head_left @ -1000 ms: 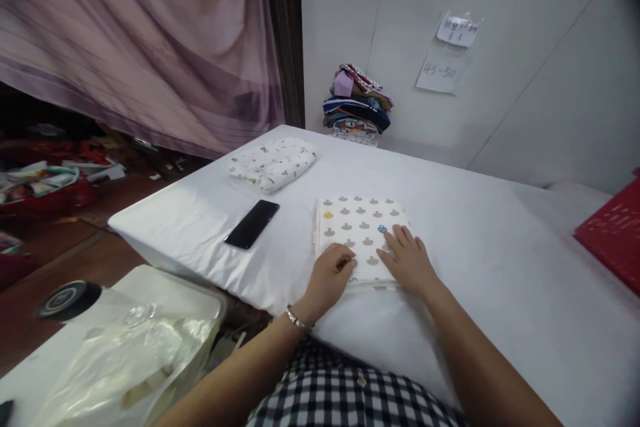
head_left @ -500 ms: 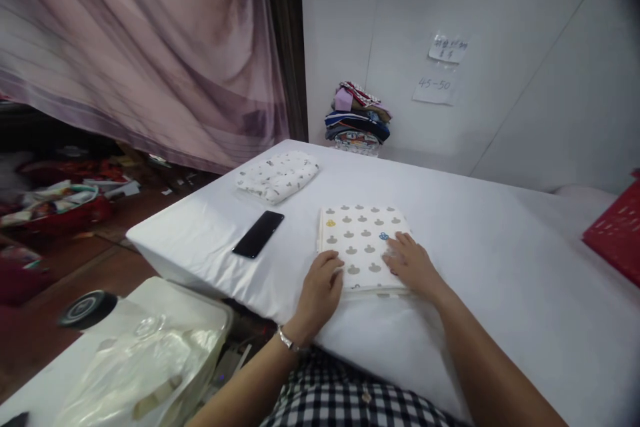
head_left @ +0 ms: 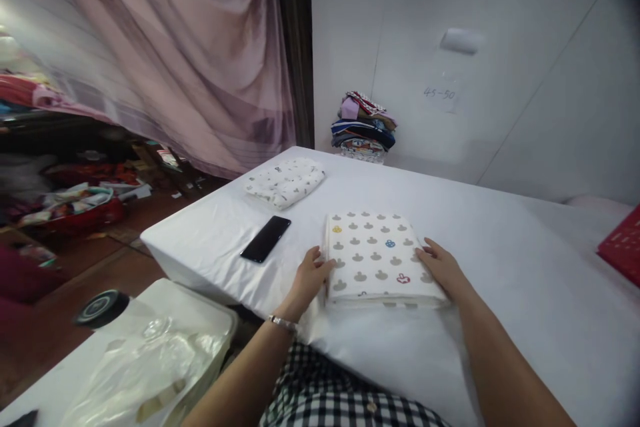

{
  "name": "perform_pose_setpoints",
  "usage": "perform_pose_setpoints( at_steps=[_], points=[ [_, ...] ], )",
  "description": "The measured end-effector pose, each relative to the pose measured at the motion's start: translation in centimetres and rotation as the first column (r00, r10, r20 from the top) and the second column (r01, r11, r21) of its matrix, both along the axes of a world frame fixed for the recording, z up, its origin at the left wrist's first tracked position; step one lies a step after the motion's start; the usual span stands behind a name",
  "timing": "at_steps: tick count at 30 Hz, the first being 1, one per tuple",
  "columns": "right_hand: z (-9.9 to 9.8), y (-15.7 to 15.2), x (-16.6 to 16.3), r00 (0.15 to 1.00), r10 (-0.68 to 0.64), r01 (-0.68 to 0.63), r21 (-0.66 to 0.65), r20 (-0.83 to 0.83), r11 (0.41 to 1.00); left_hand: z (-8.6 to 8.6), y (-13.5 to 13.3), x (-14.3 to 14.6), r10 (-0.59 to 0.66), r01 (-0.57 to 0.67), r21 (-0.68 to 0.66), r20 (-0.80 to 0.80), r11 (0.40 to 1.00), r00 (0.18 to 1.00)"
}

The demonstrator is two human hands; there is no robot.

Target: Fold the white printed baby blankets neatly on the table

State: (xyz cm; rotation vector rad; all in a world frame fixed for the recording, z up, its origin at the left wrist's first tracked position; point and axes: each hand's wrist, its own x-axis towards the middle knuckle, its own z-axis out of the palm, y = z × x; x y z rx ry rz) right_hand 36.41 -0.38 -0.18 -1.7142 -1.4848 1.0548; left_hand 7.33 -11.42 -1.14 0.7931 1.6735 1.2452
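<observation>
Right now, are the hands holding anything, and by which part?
Nothing is gripped. The left hand touches the folded printed cloth at its left edge, the right hand at its right edge; it lies flat.

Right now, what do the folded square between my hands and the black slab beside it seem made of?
Folded cloth: likely soft cotton, matte, printed with small motifs; stacked layers show at its near edge. Phone: glossy black front, probably glass, judging by its flat sheen.

A folded white cloth [head_left: 375,257] with grey prints lies flat on the table.
</observation>
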Motion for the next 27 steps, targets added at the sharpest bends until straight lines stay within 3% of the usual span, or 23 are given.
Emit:
perform_pose_setpoints(
  at_steps=[5, 9, 12, 17, 21, 27],
  points=[
    [0.0, 0.2, 0.3, 0.996, -0.041, 0.036, -0.066, -0.078, 0.997, 1.5, 0.5, 0.3, 0.027, -0.021, -0.032, 0.190, 0.999, 0.981],
    [-0.1, 0.4, 0.4, 0.992, -0.043, 0.030, -0.107, -0.119, 0.994, 2.5, 0.8, 0.5, -0.004, 0.027, -0.086, 0.256, 0.996, 0.967],
    [0.3, 0.2, 0.3, 0.993, -0.039, 0.024, -0.130, -0.112, 0.991, 2.3, 1.1, 0.3, -0.054, 0.078, -0.081, 0.260, 0.994, 0.964],
    [0.4, -0.1, 0.3, 0.989, -0.021, -0.003, -0.166, -0.148, 0.986, 0.7, 1.6, -0.2, -0.100, 0.098, -0.084, -0.021, 0.992, 0.995],
    [-0.1, 0.1, 0.5, 0.968, -0.032, -0.016, -0.189, -0.249, 0.982, 0.5, 1.5, -0.2, -0.116, 0.090, -0.108, -0.268, 0.990, 0.956],
    [-0.1, 0.1, 0.3, 0.924, -0.050, -0.038, -0.218, -0.380, 0.975, 0.8, 1.1, 0.3, -0.080, 0.064, -0.058, -0.353, 0.996, 0.932]
  ],
)
